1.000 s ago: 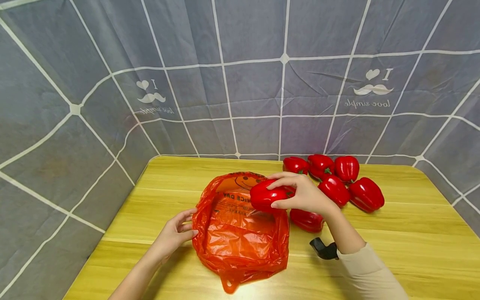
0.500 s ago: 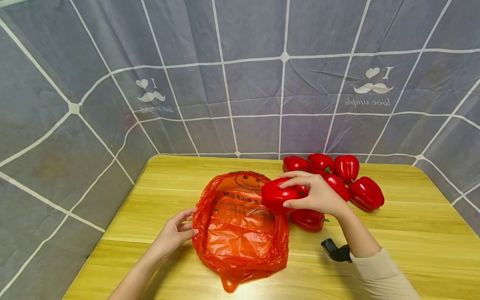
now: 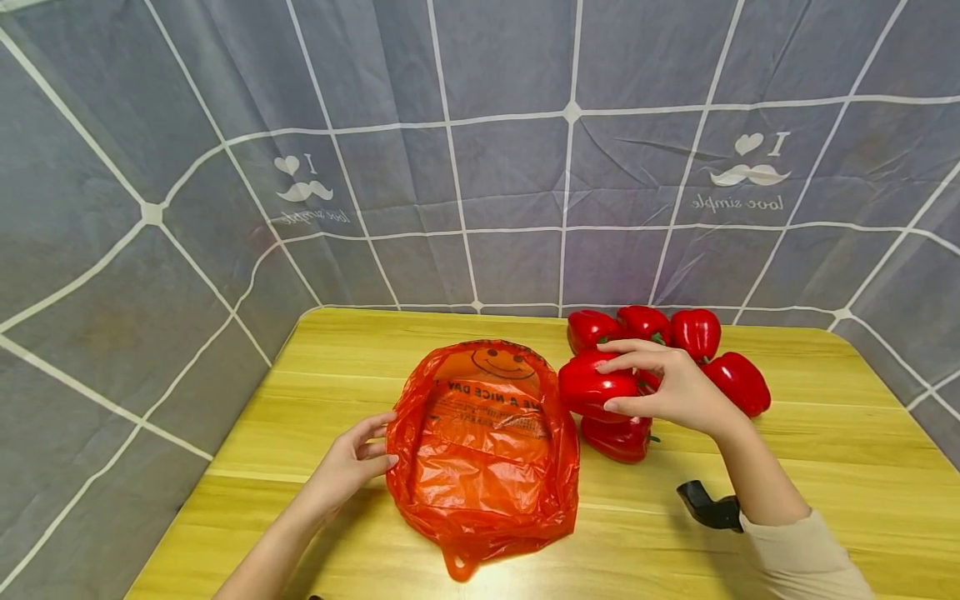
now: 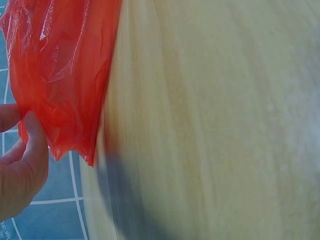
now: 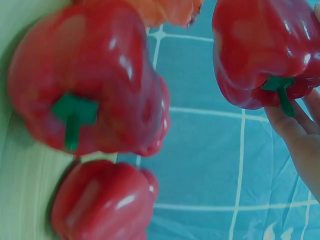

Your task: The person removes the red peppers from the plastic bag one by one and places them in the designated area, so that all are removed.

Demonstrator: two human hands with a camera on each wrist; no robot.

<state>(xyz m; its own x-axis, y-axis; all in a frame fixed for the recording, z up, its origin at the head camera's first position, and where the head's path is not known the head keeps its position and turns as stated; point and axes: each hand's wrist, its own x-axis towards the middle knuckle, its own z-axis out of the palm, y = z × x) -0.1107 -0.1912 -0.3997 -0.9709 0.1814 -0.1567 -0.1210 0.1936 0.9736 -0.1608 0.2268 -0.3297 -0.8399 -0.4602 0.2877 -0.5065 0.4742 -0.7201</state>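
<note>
An orange-red plastic bag (image 3: 480, 492) with printed lettering and a smiling face stands on the table, its mouth spread wide. At its left rim, my left hand (image 3: 348, 467) pinches the plastic between thumb and fingers; the left wrist view also shows this grip on the bag's edge (image 4: 60, 75). My right hand (image 3: 671, 387) holds a glossy red bell pepper (image 3: 592, 385) just right of the bag's rim, raised off the table. Its green stem (image 5: 282, 92) faces the right wrist camera. Below the held pepper lies another red bell pepper (image 3: 618, 440).
Several more red bell peppers (image 3: 738, 383) lie grouped at the back right of the wooden table (image 3: 825, 467). A grey curtain (image 3: 510, 183) with white lines hangs behind. A black wrist mount (image 3: 708, 506) sits beside my right forearm.
My right hand has moved to the right with the bell pepper, from over the bag's mouth to outside its right rim. My left hand keeps its place on the bag.
</note>
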